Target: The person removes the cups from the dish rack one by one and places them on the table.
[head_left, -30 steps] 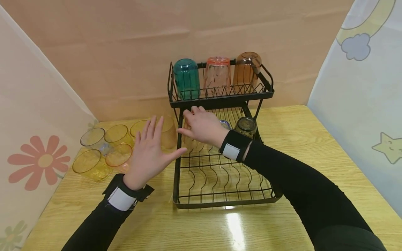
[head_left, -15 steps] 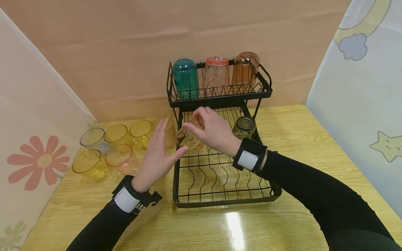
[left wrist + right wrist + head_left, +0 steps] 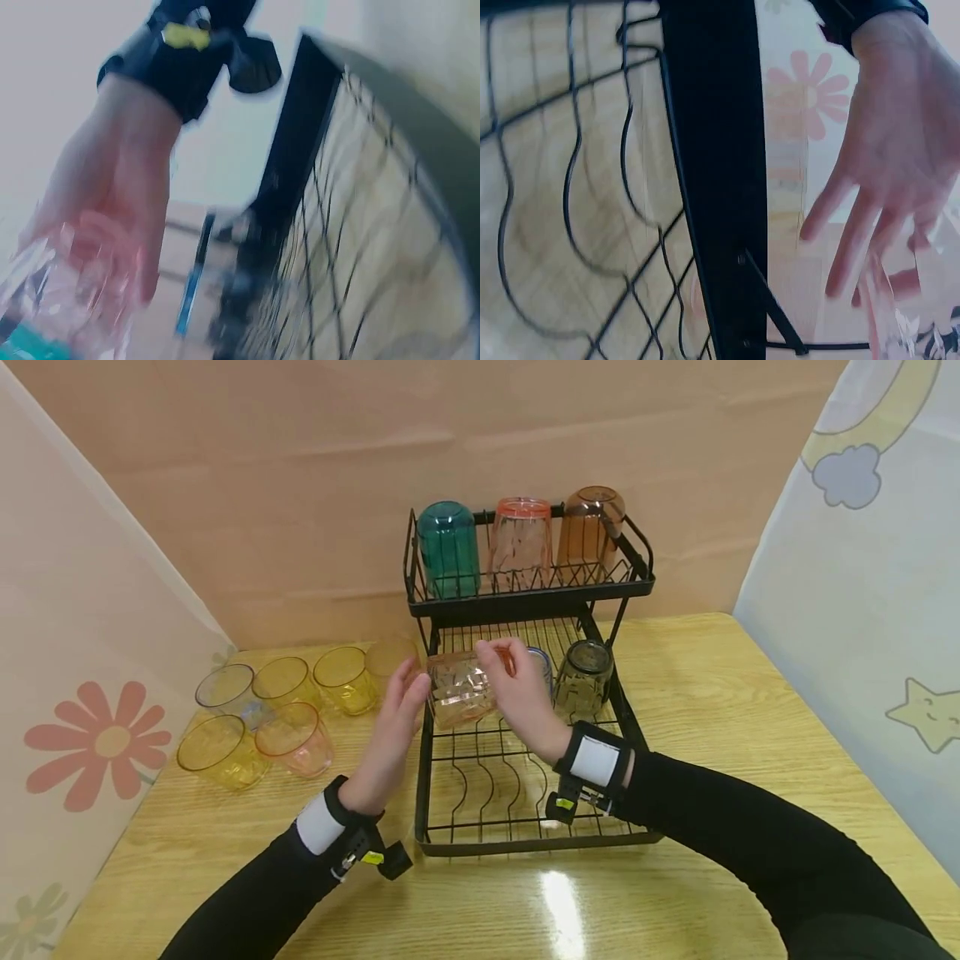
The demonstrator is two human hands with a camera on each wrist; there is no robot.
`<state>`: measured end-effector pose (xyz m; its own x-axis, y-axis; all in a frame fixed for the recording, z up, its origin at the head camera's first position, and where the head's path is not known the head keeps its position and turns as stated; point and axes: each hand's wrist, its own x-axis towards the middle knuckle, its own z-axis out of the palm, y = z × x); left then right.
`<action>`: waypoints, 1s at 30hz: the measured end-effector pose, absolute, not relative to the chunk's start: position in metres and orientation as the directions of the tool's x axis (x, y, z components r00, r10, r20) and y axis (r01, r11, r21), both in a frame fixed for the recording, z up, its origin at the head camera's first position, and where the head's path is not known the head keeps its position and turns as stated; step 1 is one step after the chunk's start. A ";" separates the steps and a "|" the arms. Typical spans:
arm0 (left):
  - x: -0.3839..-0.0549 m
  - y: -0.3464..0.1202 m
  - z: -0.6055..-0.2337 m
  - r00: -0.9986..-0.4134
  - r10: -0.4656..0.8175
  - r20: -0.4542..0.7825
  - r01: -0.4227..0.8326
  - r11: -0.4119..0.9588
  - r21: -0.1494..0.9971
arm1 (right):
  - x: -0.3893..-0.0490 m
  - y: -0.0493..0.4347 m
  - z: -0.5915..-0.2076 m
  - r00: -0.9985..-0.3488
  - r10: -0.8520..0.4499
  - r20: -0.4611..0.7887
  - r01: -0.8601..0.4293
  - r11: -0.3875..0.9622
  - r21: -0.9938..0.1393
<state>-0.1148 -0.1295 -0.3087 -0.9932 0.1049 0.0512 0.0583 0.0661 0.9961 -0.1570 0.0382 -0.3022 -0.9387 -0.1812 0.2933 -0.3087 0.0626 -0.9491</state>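
Note:
A clear, pink-tinted drinking glass (image 3: pixel 459 689) lies sideways in the air above the lower tier of the black dish rack (image 3: pixel 422 793). My right hand (image 3: pixel 525 697) pinches its reddish base end between thumb and fingers; the other fingers extend away in the right wrist view. My left hand (image 3: pixel 390 735) is at the rim end with fingers fairly straight; whether it touches the glass cannot be made out. The left wrist view is blurred, with the glass (image 3: pixel 71 300) in front of the palm. Behind my right hand a blue-rimmed glass (image 3: pixel 540 662) is partly hidden.
A dark grey glass (image 3: pixel 583 681) stands upside down on the lower tier. On the upper tier are a teal glass (image 3: pixel 447 547), a pink glass (image 3: pixel 521 539) and a brown glass (image 3: pixel 590 531). Several tinted glasses, including a yellow one (image 3: pixel 221 756), stand upright on the table left of the rack.
My right hand has lifted the pink-tinted glass off the lower tier and tipped it sideways, rim to the left. My left hand has come in from the left, up to the rim.

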 end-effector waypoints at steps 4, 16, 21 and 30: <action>-0.109 -0.112 -0.307 -0.997 0.071 0.003 -0.004 -0.112 0.994 | -0.148 0.034 -0.297 -0.950 -0.118 0.289 -0.289 -0.017 -0.957; -0.111 -0.084 -0.296 -0.991 -0.113 -0.070 -0.014 -0.439 0.898 | -0.132 0.022 -0.305 -0.931 -0.052 0.362 -0.360 -0.047 -0.932; -0.113 -0.081 -0.292 -0.979 -0.196 -0.054 0.049 -0.488 0.871 | -0.130 0.019 -0.305 -0.915 -0.057 0.400 -0.394 -0.093 -0.914; -0.111 -0.102 -0.292 -0.983 -0.183 0.014 0.085 -0.385 0.919 | -0.141 0.041 -0.303 -0.835 -0.361 0.416 -0.470 0.076 -0.879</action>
